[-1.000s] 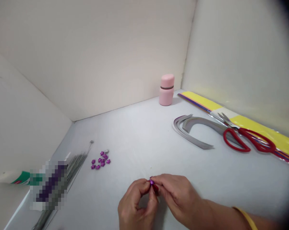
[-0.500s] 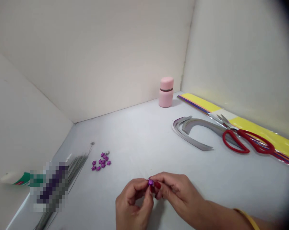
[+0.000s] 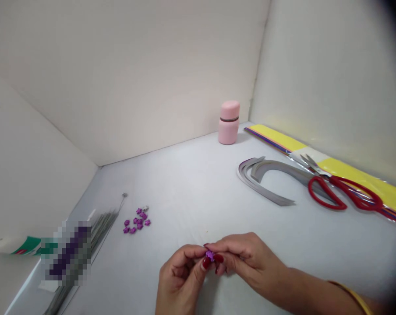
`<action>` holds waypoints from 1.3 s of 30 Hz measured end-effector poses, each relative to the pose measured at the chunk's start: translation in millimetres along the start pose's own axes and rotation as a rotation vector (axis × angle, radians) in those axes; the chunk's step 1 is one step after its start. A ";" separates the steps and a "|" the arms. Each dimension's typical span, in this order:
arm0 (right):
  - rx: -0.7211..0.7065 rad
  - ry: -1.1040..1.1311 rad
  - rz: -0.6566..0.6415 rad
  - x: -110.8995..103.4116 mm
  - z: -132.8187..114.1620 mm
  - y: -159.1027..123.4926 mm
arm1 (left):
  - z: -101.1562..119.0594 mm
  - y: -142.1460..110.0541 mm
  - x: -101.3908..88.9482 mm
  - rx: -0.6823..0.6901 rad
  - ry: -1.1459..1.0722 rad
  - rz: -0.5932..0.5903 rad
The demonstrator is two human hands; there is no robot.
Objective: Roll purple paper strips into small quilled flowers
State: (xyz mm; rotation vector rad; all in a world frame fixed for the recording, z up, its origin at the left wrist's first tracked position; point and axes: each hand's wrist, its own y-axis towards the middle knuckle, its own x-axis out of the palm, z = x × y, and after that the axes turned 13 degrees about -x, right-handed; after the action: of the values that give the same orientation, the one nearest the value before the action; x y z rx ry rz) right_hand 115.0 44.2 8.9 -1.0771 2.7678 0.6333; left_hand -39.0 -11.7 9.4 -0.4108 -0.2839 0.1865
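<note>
Purple star bead (image 3: 210, 256) is being pinched between the fingertips of both hands, held over the white surface (image 3: 191, 197) near the bottom of the view. Left hand (image 3: 180, 280) is closed in a pinch, fingers curling in on the bead. Right hand (image 3: 247, 258) is gripping it too, reaching in from the right, with red-painted nails (image 3: 218, 258) close by. Yellow bangle (image 3: 352, 297) is circling the right wrist. Loose purple star beads (image 3: 138, 220) are lying in a small cluster left of the hands, just beside a bundle of thin wire stems (image 3: 102, 227), partly hidden by a pixelated patch. White-and-green tube (image 3: 20, 246) is lying further left. Pink bottle (image 3: 229, 122) is standing upright at the back. Grey paper strips (image 3: 266, 179) are lying curved beside red-handled scissors (image 3: 344, 192), which are overlapping a yellow paper pack (image 3: 352, 173).
</note>
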 end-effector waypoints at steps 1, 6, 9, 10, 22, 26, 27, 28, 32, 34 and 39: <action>-0.001 -0.022 0.005 0.4 0.3 -0.4 | -0.4 0.1 0.3 0.000 -0.001 0.009; -0.024 -0.156 0.059 3.3 -0.9 -3.0 | -3.1 -1.7 4.5 0.060 0.013 0.101; -0.049 -0.205 0.105 4.8 -2.3 -3.1 | -6.8 -3.8 6.0 0.223 0.121 0.120; -0.052 -0.213 0.122 5.4 -2.4 -3.0 | -8.4 -4.4 6.0 0.297 0.167 0.129; -0.193 -0.318 0.068 5.9 -1.6 -3.4 | -16.0 -1.8 -4.2 0.680 0.645 0.291; -0.222 -0.362 0.065 7.5 0.8 -5.0 | -14.9 -2.0 -3.9 0.722 0.724 0.297; -0.229 -0.374 0.061 8.1 1.4 -5.8 | -14.8 -2.4 -3.5 0.730 0.744 0.305; -0.235 -0.383 0.058 8.7 1.8 -6.5 | -14.7 -2.8 -3.1 0.739 0.765 0.318; -0.225 -0.386 0.049 10.7 2.6 -8.0 | -13.3 -4.1 -1.3 0.772 0.810 0.350; -0.225 -0.402 0.053 11.7 2.8 -7.6 | -12.4 -4.0 -0.8 0.793 0.816 0.342; -0.316 -0.488 0.086 14.7 1.3 -5.1 | -12.0 -1.2 0.0 0.817 0.843 0.365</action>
State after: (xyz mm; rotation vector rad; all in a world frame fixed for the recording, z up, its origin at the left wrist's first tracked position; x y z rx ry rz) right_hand 107.5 32.2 2.4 -0.7203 2.3444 1.1952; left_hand -35.2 -17.2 -0.7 0.2962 0.6963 0.4414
